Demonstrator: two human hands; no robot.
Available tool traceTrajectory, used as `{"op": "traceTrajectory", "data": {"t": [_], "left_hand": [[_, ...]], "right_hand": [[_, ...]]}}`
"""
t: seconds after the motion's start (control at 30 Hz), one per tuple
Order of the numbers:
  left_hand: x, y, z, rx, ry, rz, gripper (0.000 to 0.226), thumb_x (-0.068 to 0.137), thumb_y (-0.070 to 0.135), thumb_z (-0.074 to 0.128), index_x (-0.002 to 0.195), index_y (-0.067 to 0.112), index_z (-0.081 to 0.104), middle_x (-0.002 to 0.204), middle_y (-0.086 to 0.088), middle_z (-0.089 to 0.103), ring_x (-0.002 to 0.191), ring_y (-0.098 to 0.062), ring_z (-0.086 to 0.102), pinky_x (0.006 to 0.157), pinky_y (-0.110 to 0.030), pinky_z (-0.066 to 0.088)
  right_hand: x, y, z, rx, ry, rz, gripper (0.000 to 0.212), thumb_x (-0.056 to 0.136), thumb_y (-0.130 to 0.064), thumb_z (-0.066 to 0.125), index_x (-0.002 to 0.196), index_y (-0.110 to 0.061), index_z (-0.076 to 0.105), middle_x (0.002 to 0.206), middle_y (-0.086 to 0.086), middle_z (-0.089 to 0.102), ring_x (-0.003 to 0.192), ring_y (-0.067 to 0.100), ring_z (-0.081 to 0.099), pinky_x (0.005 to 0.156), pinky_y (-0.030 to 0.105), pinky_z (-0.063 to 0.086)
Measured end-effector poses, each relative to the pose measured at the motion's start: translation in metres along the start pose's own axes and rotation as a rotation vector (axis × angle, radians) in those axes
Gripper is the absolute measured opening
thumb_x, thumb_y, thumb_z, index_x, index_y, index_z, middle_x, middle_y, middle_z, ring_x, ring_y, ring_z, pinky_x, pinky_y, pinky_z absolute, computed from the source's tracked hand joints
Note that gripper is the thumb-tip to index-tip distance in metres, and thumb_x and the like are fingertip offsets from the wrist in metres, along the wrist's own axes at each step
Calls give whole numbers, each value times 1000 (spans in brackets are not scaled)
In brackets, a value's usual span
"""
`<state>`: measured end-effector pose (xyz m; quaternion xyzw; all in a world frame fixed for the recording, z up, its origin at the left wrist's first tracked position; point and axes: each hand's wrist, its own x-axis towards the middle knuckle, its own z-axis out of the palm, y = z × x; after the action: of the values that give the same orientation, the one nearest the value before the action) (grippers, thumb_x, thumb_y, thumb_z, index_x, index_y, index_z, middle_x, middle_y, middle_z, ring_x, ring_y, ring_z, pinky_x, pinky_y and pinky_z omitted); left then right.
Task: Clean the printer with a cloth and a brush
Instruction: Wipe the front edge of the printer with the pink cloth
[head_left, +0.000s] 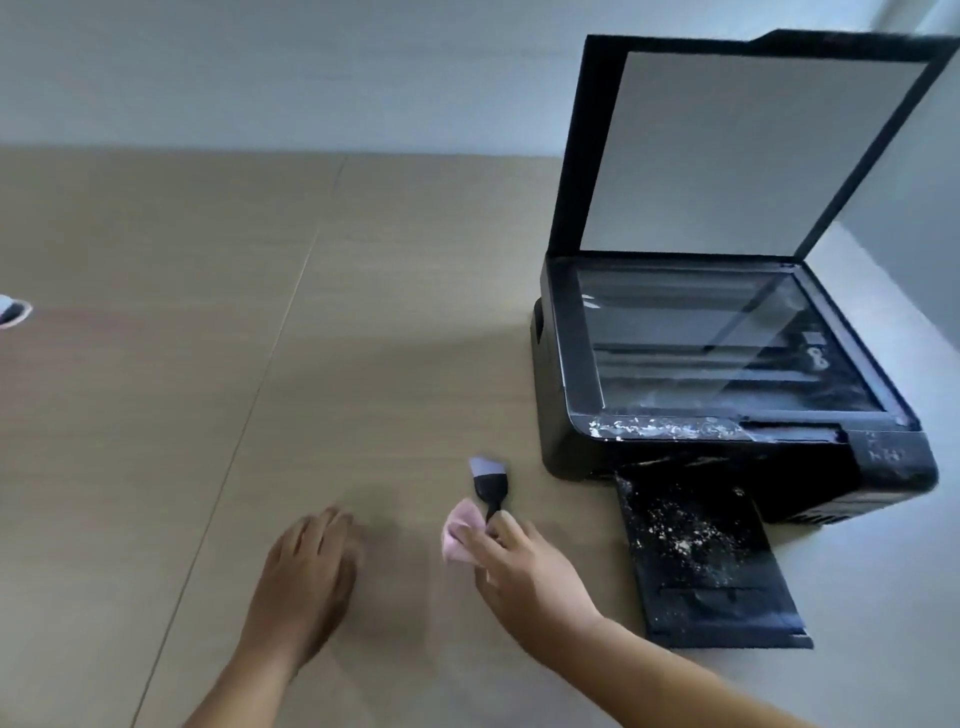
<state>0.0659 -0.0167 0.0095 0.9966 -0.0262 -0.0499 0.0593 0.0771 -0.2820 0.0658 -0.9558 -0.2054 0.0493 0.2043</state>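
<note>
brush, cloth pinched in right hand, left hand slack alongside, printer beyond

The black printer sits lid raised, white crumbs on its front edge and tray. Left of it, a small black brush, pink cloth beside its handle.
</note>
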Motion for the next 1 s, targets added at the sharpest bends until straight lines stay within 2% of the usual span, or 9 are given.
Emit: {"op": "traceTrajectory", "data": {"t": [0.13,0.27,0.37,0.5,0.57,0.63,0.73,0.9,1.0], "left_hand": [[81,48,-51,-108,80,114,57,89,41,31,132,10,53,131,-9,57,118,-30,52,94,-40,46],[142,116,-95,-297,194,318,54,92,40,37,137,14,48,144,-6,49,129,-21,48,105,-33,39],[178,161,-116,-354,221,458,52,93,39,39,138,15,47,147,-6,45,134,-21,43,110,-37,36],[222,211,-135,-327,156,600,52,95,39,34,142,19,44,153,-4,36,142,-24,30,117,-34,18],[239,227,-138,-292,106,643,52,96,37,31,143,21,43,154,-3,34,142,-26,28,117,-37,18],[250,235,-133,-254,33,648,49,99,36,31,146,24,38,157,-1,28,145,-25,23,118,-38,13],[254,238,-117,-118,-43,606,50,102,38,29,151,31,22,162,6,11,148,-20,3,119,-40,-4],[255,235,-111,-70,-11,622,53,101,41,26,152,31,17,162,9,8,148,-19,0,119,-41,-7],[254,236,-110,-77,2,626,58,96,45,19,152,30,19,161,8,10,148,-21,2,118,-42,-7]], "right_hand": [[4,27,-51,85,199,148,54,81,-19,58,128,-42,47,96,-11,47,83,14,52,57,31,50],[2,49,-94,133,366,243,49,86,-23,59,129,-46,50,92,-13,46,74,8,50,54,28,46],[3,67,-115,101,440,279,50,84,-20,62,127,-43,52,91,-14,44,72,11,50,49,28,45],[6,92,-131,8,418,366,45,78,-19,63,118,-40,56,96,-8,43,71,17,51,46,27,41],[9,100,-134,-13,406,390,45,77,-19,62,117,-39,55,100,-8,43,75,19,52,46,29,42],[13,101,-134,-38,401,341,47,76,-21,59,119,-39,54,102,-8,45,79,20,53,47,31,45],[24,92,-130,-92,358,276,46,75,-26,53,119,-36,54,102,-6,48,82,21,54,49,31,47],[39,74,-120,-153,316,247,29,86,-42,50,113,-31,56,92,-5,49,74,22,49,55,33,41],[29,81,-120,-168,310,204,39,82,-32,61,120,-31,54,91,-6,49,73,22,49,54,34,45]]}}
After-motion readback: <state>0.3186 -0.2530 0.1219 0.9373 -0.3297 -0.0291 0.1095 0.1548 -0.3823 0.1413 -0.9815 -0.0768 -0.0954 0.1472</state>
